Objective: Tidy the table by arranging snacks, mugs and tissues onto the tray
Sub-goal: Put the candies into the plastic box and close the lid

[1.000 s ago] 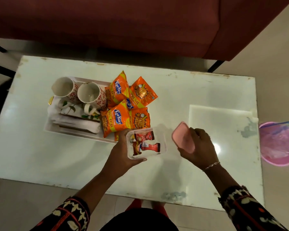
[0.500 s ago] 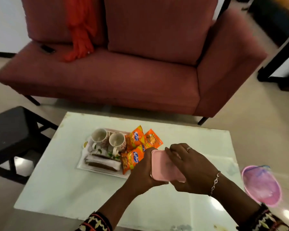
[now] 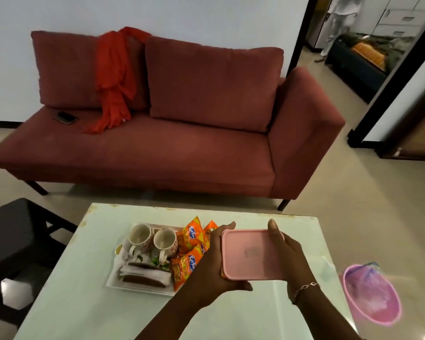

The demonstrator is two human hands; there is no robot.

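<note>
Both hands hold a container with a pink lid [image 3: 252,253] above the glass table [image 3: 84,303]. My left hand [image 3: 212,261] grips its left side and my right hand [image 3: 288,251] its right side. The lid covers the box, so its contents are hidden. To the left, a white tray [image 3: 142,288] carries two floral mugs [image 3: 152,239], folded tissues [image 3: 145,276] and orange snack packets [image 3: 188,251]. The packets are partly hidden behind my left hand.
A red sofa [image 3: 182,143] stands beyond the table, with an orange cloth [image 3: 113,77] and a phone [image 3: 65,117] on it. A dark side table [image 3: 12,241] is at the left. A pink bin [image 3: 371,295] sits on the floor at the right.
The pink lid, held apart in my right hand a second ago, now sits on the box with both hands around it. The view has tilted up toward the sofa.
</note>
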